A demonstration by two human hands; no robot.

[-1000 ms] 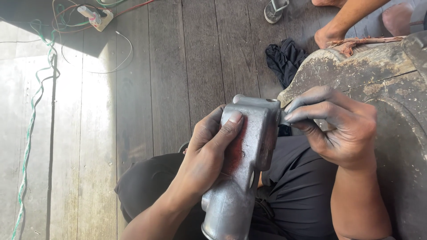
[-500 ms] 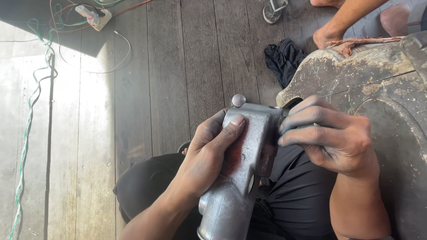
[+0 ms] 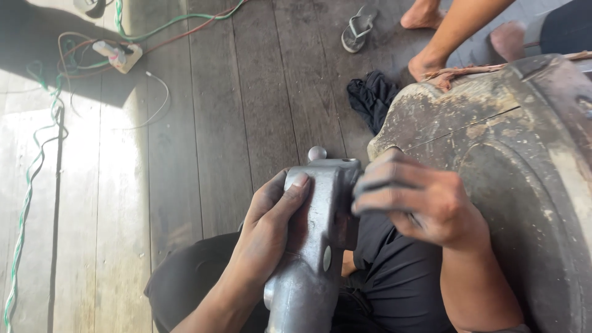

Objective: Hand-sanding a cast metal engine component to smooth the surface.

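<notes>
The left hand (image 3: pixel 271 237) is closed around a grey cast metal part (image 3: pixel 314 246), with the thumb lying flat on its upper face and the palm against its left side. The part stands over the person's lap in the lower middle of the view, its wider head pointing to 12 o'clock and its narrower body going down to 6 o'clock, out of the frame. A small round knob (image 3: pixel 317 153) shows just above the head.

The right hand (image 3: pixel 419 206) is at 3 o'clock of the part, the fingers curled and pressed against the right edge of the head. It seems to pinch something small and dark there, maybe a piece of abrasive, but the fingers hide it and I cannot tell for sure. Both hands are dirty with dark dust.

Behind the right hand, from 1 to 5 o'clock, lies a big round worn block (image 3: pixel 512 172) with a scratched top. On the wooden plank floor (image 3: pixel 216 142) a dark cloth (image 3: pixel 372 98) lies at 12 o'clock, just beside the block. A sandal (image 3: pixel 359 29) is farther up, near another person's bare feet (image 3: pixel 425 37). At 10 o'clock there is a power strip (image 3: pixel 117 55) with green and white cables (image 3: pixel 37 160).
</notes>
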